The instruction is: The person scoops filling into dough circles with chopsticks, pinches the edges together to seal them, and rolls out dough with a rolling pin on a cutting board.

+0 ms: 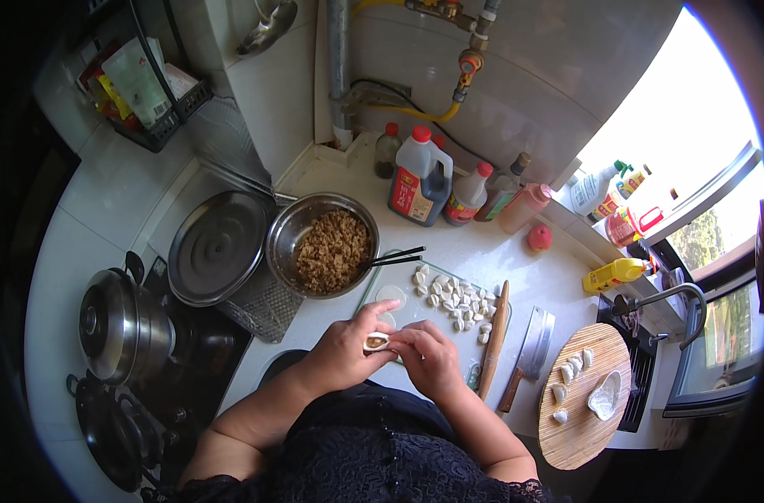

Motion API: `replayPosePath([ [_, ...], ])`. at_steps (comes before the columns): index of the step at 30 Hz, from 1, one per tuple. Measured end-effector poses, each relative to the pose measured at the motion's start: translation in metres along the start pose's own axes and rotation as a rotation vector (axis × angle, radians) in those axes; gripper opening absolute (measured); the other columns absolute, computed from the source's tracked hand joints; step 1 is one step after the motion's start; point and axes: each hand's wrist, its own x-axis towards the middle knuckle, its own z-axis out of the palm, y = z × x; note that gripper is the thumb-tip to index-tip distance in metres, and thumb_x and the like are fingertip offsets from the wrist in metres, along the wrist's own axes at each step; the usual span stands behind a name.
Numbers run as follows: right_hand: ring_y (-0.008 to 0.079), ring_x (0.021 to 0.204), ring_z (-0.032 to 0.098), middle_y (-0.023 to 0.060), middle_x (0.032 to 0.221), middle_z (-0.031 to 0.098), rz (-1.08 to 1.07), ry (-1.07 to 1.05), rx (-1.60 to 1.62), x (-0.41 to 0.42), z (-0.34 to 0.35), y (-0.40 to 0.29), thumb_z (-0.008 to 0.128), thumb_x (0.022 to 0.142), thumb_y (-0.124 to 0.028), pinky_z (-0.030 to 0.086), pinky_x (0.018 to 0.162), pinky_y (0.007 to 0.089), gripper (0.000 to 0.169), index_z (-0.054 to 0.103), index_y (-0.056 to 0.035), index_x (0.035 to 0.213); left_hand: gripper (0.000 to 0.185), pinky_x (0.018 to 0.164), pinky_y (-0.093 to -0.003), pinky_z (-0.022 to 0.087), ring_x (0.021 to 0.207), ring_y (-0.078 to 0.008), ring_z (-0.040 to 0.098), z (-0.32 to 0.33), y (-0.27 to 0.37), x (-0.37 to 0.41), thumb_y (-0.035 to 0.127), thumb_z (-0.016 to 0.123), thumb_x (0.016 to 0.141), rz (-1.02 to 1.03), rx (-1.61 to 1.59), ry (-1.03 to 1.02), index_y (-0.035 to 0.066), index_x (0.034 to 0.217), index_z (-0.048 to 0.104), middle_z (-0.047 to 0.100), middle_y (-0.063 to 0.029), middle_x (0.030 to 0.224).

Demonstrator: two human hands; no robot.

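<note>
Between my two hands is a dumpling wrapper (376,342) folded partway around brown filling, its upper side still showing the filling. My left hand (344,349) cradles it from the left. With fingertips pinched together, my right hand (425,355) grips the wrapper's right edge. Beneath them lies a glass cutting board (413,317) with a flat round wrapper (391,295) on it, a second one partly hidden by my left hand. Many small dough pieces (455,300) are scattered at the board's far right. A wooden rolling pin (496,339) rests along its right edge.
A steel bowl (275,254) of brown filling (333,251) holds black chopsticks (398,256). Right of the board lie a cleaver (533,346) and a round slatted tray (571,434) bearing several dumplings (567,372) and a floury dough lump (605,396). Bottles (420,179) line the back; a lidded pot (121,327) stands left.
</note>
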Motion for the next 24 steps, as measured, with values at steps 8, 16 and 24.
replayPosePath([
  [8,0.0216,0.072,0.060,0.0104,0.079,0.062,0.072,0.147,0.035,0.002,-0.003,-0.005,0.069,0.075,0.001,0.048,0.062,0.0288,0.012,0.064,-0.0027,0.085,0.029,0.078,-0.0233,0.052,0.087,-0.0091,0.062,0.014,-0.029,-0.002,0.001,0.071,0.079,-0.219,-0.728,0.039,-0.001,0.107,0.061,0.065,-0.0047,0.097],
  [16,0.0235,0.071,0.061,0.0098,0.081,0.063,-0.002,0.108,-0.005,0.002,-0.006,0.000,0.071,0.074,-0.002,0.049,0.063,0.0303,0.019,0.067,-0.0046,0.093,0.029,0.078,-0.0253,0.054,0.084,-0.0101,0.063,0.008,-0.019,0.000,-0.001,0.073,0.077,-0.149,-0.467,-0.005,-0.002,0.104,0.061,0.066,-0.0065,0.091],
  [24,0.0227,0.071,0.061,0.0095,0.078,0.062,-0.045,0.129,-0.010,0.007,-0.005,-0.004,0.071,0.073,-0.004,0.049,0.062,0.0314,0.015,0.068,-0.0037,0.088,0.028,0.073,-0.0256,0.054,0.080,-0.0118,0.064,0.008,-0.023,-0.001,0.001,0.072,0.078,-0.178,-0.561,-0.024,-0.004,0.103,0.060,0.066,-0.0076,0.088],
])
